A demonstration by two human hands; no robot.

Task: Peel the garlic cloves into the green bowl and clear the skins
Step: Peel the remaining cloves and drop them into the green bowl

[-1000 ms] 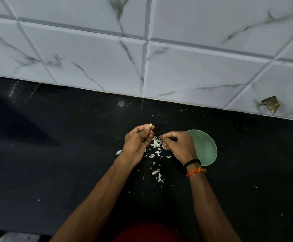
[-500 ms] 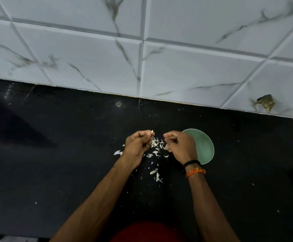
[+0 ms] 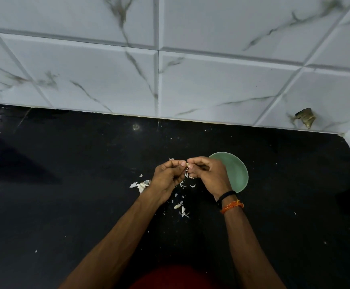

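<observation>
The clove (image 3: 187, 165), pinched between the fingertips of the left hand (image 3: 168, 178) and right hand (image 3: 208, 176) just beside the bowl (image 3: 235, 172) and above the skins (image 3: 182, 206), could slip onto the counter (image 3: 65, 205) if the peeling tug outruns the pinch.

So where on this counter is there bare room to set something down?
Free: the black counter left of the left hand, and the stretch right of the round green bowl toward the wall corner. Crowded: white garlic skins under and between both hands.
</observation>
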